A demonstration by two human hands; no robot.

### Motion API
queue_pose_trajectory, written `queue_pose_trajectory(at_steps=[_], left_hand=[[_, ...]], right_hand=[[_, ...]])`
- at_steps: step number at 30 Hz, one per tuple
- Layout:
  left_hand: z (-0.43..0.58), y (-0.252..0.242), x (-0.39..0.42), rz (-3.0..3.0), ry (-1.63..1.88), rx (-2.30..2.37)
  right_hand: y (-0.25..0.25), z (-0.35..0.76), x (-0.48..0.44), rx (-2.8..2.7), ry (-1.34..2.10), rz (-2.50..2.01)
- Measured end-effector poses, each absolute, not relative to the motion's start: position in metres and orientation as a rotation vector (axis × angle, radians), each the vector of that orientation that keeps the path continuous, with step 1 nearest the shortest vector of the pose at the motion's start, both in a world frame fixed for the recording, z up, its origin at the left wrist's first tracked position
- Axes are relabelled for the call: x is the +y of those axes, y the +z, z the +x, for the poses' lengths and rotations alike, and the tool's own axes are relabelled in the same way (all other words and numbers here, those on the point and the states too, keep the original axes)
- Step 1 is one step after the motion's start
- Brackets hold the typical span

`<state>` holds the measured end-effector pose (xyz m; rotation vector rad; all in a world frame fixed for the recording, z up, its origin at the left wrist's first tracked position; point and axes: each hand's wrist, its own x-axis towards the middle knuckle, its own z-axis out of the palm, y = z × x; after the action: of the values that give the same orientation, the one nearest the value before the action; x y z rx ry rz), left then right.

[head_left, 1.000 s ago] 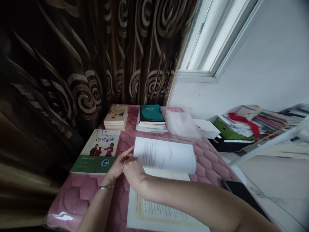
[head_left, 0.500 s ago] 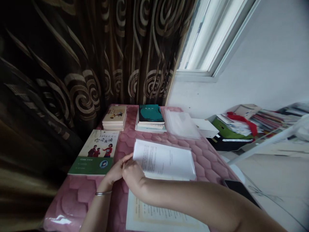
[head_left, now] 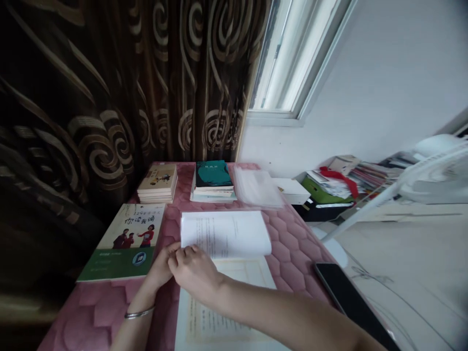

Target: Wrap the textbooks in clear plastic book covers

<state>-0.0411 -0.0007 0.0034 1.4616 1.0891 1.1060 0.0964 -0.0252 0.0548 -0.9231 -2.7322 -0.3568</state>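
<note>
Quite a bit we can't make out here. The print on the booklet [head_left: 219, 312] is too blurry to read, and its near edge runs out of the bottom of the shot. The left hand [head_left: 159, 270] is mostly tucked behind the right hand [head_left: 195, 270], so we honestly can't tell whether it's pinching anything or just touching. Its fingertips sit right at the lower left corner of the turned-up page [head_left: 224, 234]. The phone [head_left: 347, 297] at the right is cut off at its near end, and the white fan [head_left: 435, 175] is half out of frame.

Everything sits on a pink quilted table cover [head_left: 292, 248]. The booklet lies open in the middle of it, near us. A green book [head_left: 124, 243] lies just to its left. Further back we've got a tan stack of books [head_left: 158, 183], a teal-topped stack [head_left: 213, 178] and some clear plastic sleeves [head_left: 256, 187]. A dark swirly curtain [head_left: 109, 97] hangs behind, with a window [head_left: 288, 58] to its right.

The right arm reaches across from the lower right. That hand lies palm down on the booklet at the fold, fingers bent and pressing, not wrapped around anything. The left wrist wears a thin bracelet [head_left: 139, 313].
</note>
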Motion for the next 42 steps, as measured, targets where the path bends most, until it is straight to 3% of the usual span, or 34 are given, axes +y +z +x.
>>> queue_pose_trajectory(at_steps=[3, 9, 12, 17, 36, 42], left_hand=[[-0.037, -0.003, 0.002, 1.39, 1.108, 1.073], [-0.041, -0.016, 0.007, 1.353, 1.104, 1.175], [-0.041, -0.017, 0.008, 1.336, 1.115, 1.19], [-0.038, -0.01, 0.006, 1.336, 1.132, 1.208], [-0.029, -0.026, -0.012, 1.337, 1.253, 1.446], [-0.031, -0.031, -0.015, 1.511, 1.123, 1.589]], right_hand=[[0.05, 0.153, -0.041, -2.478, -0.292, -0.876], [0.015, 0.276, -0.064, -1.495, 0.068, -1.504], [-0.007, 0.308, -0.058, -1.221, 0.393, -1.577], [-0.028, 0.316, -0.032, -1.247, 0.71, -1.524], [-0.042, 0.314, -0.007, -1.083, 1.131, -1.209], [-0.039, 0.305, -0.01, -1.193, 0.97, -1.207]])
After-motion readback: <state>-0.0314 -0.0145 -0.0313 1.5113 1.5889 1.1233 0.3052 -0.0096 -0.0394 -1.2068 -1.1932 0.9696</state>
